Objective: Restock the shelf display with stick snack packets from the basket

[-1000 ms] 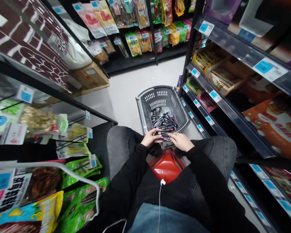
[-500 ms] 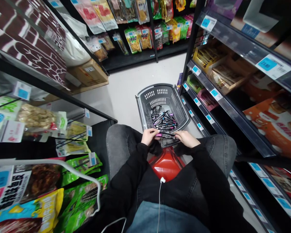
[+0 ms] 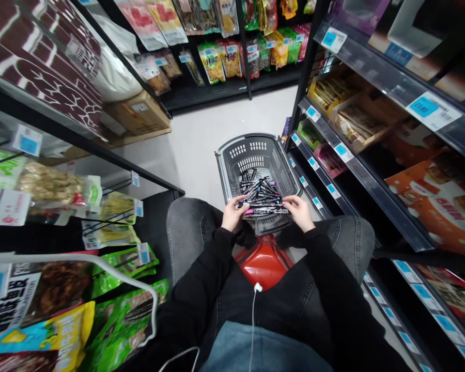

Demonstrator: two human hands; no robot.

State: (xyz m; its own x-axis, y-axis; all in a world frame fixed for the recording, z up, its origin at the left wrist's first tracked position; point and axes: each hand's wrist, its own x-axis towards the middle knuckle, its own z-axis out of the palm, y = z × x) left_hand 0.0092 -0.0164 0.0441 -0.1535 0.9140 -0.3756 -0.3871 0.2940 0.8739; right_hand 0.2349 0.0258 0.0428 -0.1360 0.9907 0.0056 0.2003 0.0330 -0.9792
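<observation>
A grey shopping basket (image 3: 227,173) stands on the floor between my knees, with a heap of narrow black packets (image 3: 260,188) inside, some marked pink or blue. Over its near end I hold one narrow black packet (image 3: 267,211) level, pink at its left end. My left hand (image 3: 232,213) is closed on that pink end. At the other end, the fingers of my right hand (image 3: 300,212) pinch the packet's right tip. What exactly the packet contains is too small to tell.
A red plastic piece (image 3: 264,266) lies between my legs. Shelves with price tags (image 3: 375,186) rise close on the right. Hanging snack bags (image 3: 127,307) crowd the left, near a white curved rail (image 3: 101,263). A carton (image 3: 143,116) sits farther back, and a white cable (image 3: 252,325) hangs over my lap.
Both hands have shifted slightly forward, toward the heap, with the packet held between them. My right hand has moved up a little over the basket's near right side.
</observation>
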